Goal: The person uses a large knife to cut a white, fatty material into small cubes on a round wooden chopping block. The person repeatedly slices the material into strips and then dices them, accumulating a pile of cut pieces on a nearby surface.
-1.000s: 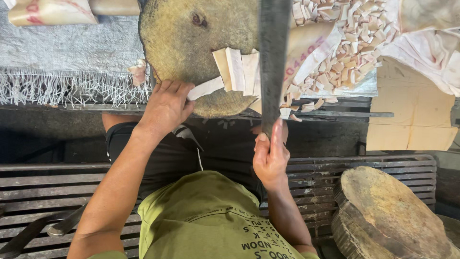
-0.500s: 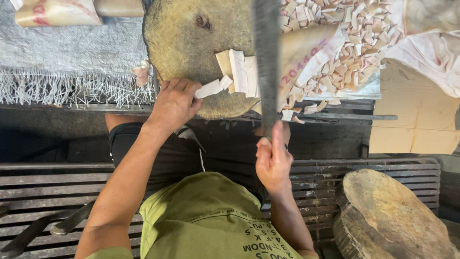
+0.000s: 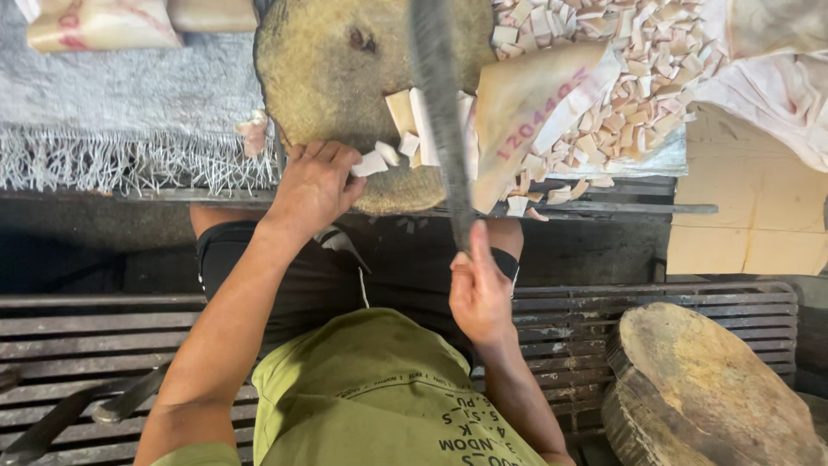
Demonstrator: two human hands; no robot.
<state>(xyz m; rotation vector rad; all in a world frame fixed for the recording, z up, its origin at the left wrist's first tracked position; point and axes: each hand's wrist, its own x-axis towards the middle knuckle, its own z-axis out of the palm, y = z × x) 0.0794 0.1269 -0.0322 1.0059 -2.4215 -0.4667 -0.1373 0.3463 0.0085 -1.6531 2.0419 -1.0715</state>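
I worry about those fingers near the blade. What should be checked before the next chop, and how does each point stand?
1. Right hand grips the long blade: ok.
2. Left hand rests on the round chopping block, clear of the blade: ok.
3. Pale strips lie on the block beneath the blade: ok.
4. Fingertips off the small cut piece: not ok, touching.
5. Blade edge sharp: cannot tell.

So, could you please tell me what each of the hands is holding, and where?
The right hand grips the long blade by its handle end; the left hand pins pale strips on the round block.
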